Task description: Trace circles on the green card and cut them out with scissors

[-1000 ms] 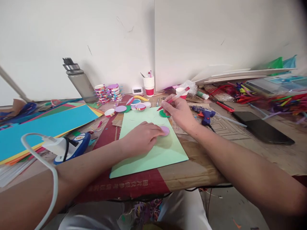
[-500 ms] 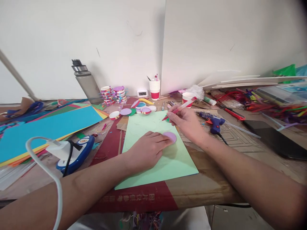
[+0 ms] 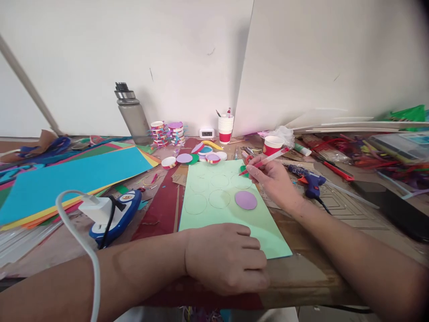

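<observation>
My right hand (image 3: 273,179) pinches a red and clear-barrelled pen (image 3: 268,161), its tip low over the far right of a light green paper sheet (image 3: 214,219). Several thin circle outlines are drawn in rows on that sheet. One purple paper disc (image 3: 246,200) lies flat on it, just right of the drawn circles, with neither hand touching it. Across the sheet's near edge, my left hand (image 3: 231,259) is closed with knuckles up and fingers curled under. Its fingertips are hidden, so whatever they might hold does not show.
A stack of coloured sheets (image 3: 83,179) and a power strip (image 3: 129,205) with a white cable are at left. Behind stand a bottle (image 3: 132,118), small decorated stacks (image 3: 176,133), a clock (image 3: 207,133) and paper cups (image 3: 225,129). A glue gun (image 3: 313,184) and dark phone (image 3: 389,205) lie right.
My left hand has let go of the purple disc and drawn back toward me, its fingers curling. The drawn circles have come into sight. The camera view has turned slightly left.
</observation>
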A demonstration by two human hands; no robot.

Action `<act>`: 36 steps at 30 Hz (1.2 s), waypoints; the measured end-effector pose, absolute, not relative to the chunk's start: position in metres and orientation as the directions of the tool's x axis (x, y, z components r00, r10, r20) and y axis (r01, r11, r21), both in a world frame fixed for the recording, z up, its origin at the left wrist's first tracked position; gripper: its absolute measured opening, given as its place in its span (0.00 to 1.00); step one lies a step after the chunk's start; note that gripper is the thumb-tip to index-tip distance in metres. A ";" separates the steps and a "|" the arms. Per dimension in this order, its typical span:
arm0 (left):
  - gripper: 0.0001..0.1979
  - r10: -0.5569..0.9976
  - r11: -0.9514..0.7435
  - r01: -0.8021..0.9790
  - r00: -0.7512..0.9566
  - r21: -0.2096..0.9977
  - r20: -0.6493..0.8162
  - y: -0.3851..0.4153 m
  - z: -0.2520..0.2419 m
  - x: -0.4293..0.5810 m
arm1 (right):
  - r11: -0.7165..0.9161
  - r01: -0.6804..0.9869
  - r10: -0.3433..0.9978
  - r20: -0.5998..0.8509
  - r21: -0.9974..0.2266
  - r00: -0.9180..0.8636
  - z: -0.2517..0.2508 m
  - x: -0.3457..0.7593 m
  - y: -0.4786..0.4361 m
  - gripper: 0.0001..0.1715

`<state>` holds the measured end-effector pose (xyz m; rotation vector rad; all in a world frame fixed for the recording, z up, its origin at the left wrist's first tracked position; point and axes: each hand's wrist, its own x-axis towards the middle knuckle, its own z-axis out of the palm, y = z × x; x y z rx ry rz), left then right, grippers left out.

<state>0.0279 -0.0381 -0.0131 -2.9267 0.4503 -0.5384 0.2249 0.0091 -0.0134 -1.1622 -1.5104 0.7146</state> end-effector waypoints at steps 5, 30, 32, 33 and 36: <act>0.08 -0.249 -0.968 -0.223 0.913 -0.114 0.324 -0.036 -0.015 0.028 | 0.381 0.294 0.913 0.406 -0.877 0.028 -0.014 0.226 0.011 0.16; 0.06 -0.169 -0.985 -0.151 0.927 -0.079 0.336 -0.034 -0.013 0.025 | 0.477 0.360 0.865 0.500 -0.802 -0.031 -0.013 0.232 0.012 0.11; 0.06 -0.187 -0.982 -0.167 0.929 -0.089 0.319 -0.034 -0.013 0.025 | 0.509 0.396 0.845 0.532 -0.765 -0.057 -0.015 0.232 0.012 0.12; 0.06 -0.192 -0.981 -0.171 0.929 -0.091 0.316 -0.034 -0.013 0.026 | 0.520 0.415 0.835 0.547 -0.746 -0.064 -0.015 0.232 0.012 0.12; 0.06 -0.197 -0.980 -0.177 0.929 -0.091 0.314 -0.034 -0.014 0.026 | 0.535 0.470 0.817 0.572 -0.702 -0.073 -0.014 0.232 0.012 0.11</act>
